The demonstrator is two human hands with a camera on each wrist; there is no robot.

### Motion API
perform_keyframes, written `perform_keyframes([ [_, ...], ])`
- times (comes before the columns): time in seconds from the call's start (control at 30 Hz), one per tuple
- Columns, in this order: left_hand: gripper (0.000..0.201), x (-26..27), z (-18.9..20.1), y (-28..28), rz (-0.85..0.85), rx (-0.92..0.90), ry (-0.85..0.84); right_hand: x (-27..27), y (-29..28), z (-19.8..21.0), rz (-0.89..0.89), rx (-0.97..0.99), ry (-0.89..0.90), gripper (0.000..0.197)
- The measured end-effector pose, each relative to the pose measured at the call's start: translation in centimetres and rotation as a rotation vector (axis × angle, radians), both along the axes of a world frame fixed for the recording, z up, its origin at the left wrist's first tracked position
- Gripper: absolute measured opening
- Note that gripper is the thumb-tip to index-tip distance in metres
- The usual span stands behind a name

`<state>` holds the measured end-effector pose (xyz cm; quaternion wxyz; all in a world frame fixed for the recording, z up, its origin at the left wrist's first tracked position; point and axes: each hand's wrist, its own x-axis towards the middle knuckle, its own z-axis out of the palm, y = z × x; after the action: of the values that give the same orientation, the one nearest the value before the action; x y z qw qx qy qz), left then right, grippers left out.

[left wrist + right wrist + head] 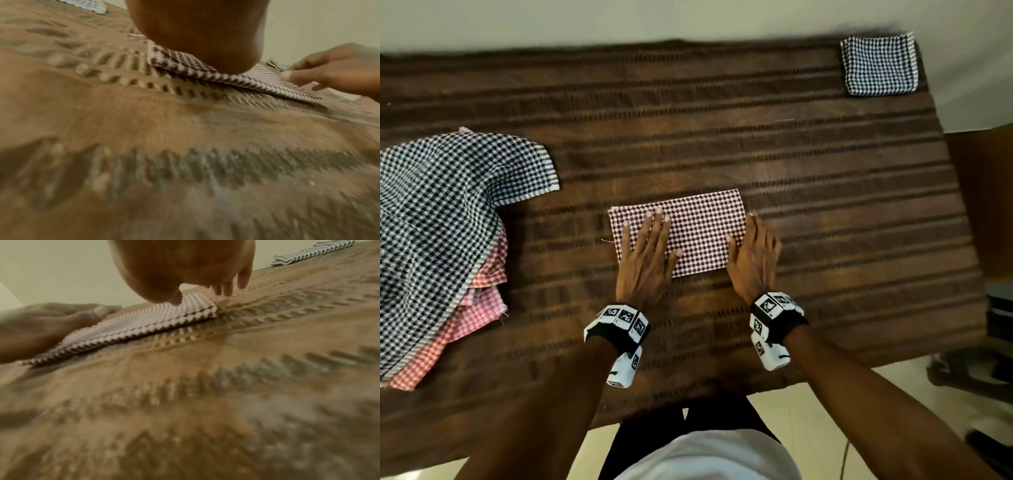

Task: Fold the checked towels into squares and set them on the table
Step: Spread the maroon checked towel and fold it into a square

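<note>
Pressing down on a folded red checked towel (698,229), a person stands at a table covered with a brown striped cloth (722,144). The towel is a flat rectangle, lying on the cloth straight in front of the person, with its long sides running left to right.

The left hand (645,258) lies flat on the left part of the towel, fingers straight and spread, palm down. From the left wrist camera, the heel of that hand sits on the towel's near left corner (185,68).

The right hand (753,260) is at the right end of the towel. Its thumb (176,299) touches the top of the towel near that edge, while its fingers (242,279) point down to the cloth just beyond the towel, straight and holding nothing.

To the left of the red towel, well apart from it, is a loose pile of unfolded towels (441,240): a black and white checked one on top, red checked ones beneath.

Far beyond the red towel and to its right, at the back corner of the table, a black and white checked towel folded into a square (880,65) lies alone
</note>
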<state>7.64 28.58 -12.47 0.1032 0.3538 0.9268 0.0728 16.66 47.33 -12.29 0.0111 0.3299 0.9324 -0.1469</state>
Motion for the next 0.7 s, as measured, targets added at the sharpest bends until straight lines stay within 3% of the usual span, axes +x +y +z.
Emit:
perform_keyframes([
  [0.1, 0.063, 0.2, -0.6, 0.5, -0.088, -0.106, -0.003, -0.9, -0.8, 0.5, -0.123, -0.047, 0.038, 0.049],
  [0.23, 0.065, 0.3, -0.4, 0.8, -0.104, -0.181, 0.014, -2.2, 0.6, 1.1, -0.306, -0.291, 0.034, 0.050],
  [0.3, 0.066, 0.2, -0.1, 0.9, -0.114, -0.202, 0.028, -2.8, 1.5, 1.7, -0.347, -0.364, 0.027, 0.040],
  [0.47, 0.067, -0.1, 0.7, 1.4, -0.155, -0.262, 0.036, -4.0, 0.2, 4.4, -0.204, -0.301, 0.094, 0.020],
  [0.53, 0.066, -0.6, 1.5, 1.5, -0.139, -0.187, -0.012, -4.6, -1.9, 5.8, -0.097, -0.247, 0.102, 0.018],
  [0.6, 0.064, -1.2, 3.0, 1.2, 0.017, 0.038, -0.100, -5.2, -4.4, 7.2, -0.008, -0.244, 0.113, 0.020],
  [0.7, 0.047, -2.9, 5.9, 0.2, 0.409, 0.303, -0.258, -6.1, -8.0, 7.3, 0.076, -0.266, 0.113, 0.024],
])
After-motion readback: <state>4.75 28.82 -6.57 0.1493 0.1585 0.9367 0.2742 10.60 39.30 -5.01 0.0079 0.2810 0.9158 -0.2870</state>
